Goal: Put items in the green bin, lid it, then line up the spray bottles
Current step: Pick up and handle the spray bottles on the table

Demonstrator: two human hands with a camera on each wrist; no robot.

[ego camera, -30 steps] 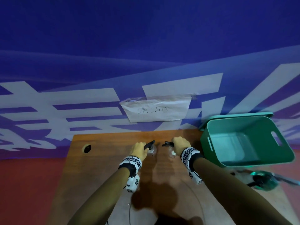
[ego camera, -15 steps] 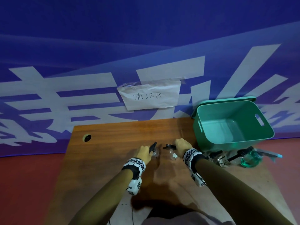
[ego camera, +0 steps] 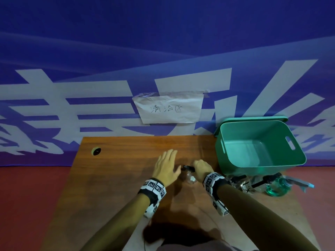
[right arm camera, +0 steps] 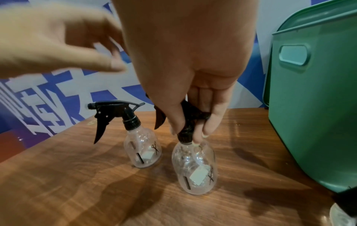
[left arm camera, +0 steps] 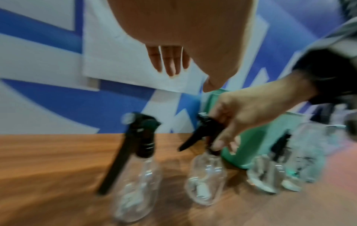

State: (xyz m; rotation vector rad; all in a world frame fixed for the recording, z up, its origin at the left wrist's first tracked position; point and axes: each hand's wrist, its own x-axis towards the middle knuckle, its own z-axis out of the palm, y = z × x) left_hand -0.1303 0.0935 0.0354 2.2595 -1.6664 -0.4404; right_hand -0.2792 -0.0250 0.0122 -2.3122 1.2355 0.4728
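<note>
The clear spray bottle [right arm camera: 195, 166] held by the right hand [right arm camera: 185, 64] stands upright on the wooden table [ego camera: 117, 178], just left of the green bin [ego camera: 261, 144]; the fingertips [right arm camera: 207, 130] and thumb pinch its black neck below the trigger head. A second clear spray bottle [right arm camera: 144, 149] stands free on the side of the first farther from the bin, close by but apart. Above it hovers the left hand [ego camera: 166, 165], flat, fingers straight and slightly spread, touching nothing. The bin sits open at the table's far right corner, and its lid [ego camera: 252, 119] stands behind it against the blue and white banner wall [ego camera: 163, 51], where a paper sign [ego camera: 168, 108] with handwriting is taped left of the bin. In front of the bin more spray bottles [ego camera: 244, 183] cluster, one a teal-tinted bottle [ego camera: 277, 185]. The head view hides the second bottle under the left hand; both wrist views show it whole. Only the right wrist view shows the scissors mark and white label on each bottle. Red floor [ego camera: 32, 196] lies beside the table.
</note>
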